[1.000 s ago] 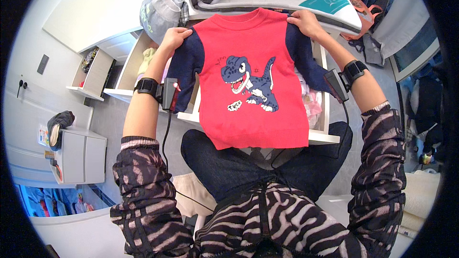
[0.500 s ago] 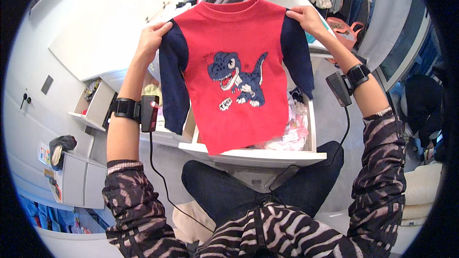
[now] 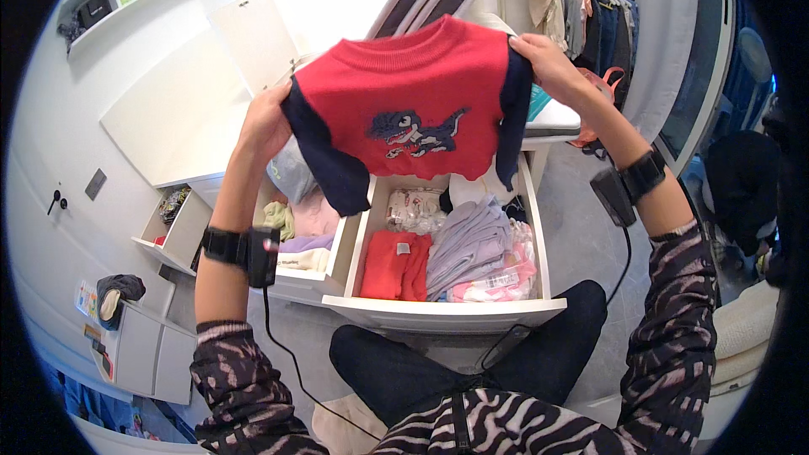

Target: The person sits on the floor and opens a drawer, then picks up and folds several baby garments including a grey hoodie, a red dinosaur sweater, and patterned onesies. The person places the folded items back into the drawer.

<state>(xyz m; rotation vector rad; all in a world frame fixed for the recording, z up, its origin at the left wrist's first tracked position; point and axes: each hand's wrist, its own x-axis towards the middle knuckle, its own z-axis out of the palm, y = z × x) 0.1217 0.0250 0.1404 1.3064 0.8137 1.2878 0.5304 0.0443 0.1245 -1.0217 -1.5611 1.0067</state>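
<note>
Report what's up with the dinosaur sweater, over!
Left hand, right hand: each gripping one shoulder. Red dinosaur sweater: held up, spread between them. In the way: sweater hides far end of open drawer.

sweater [image 3: 404, 76]: between left hand [image 3: 268, 122] and right hand [image 3: 546, 66], over rear of drawer [image 3: 447, 313].
in drawer: folded garment [image 3: 392, 268], front left; stacked clothes [image 3: 472, 240], centre; packet [image 3: 504, 281], front right.
left adjacent: second drawer [image 3: 308, 288], holding further clothes [image 3: 313, 215].
behind, right: hanging garments [image 3: 575, 25].
</note>
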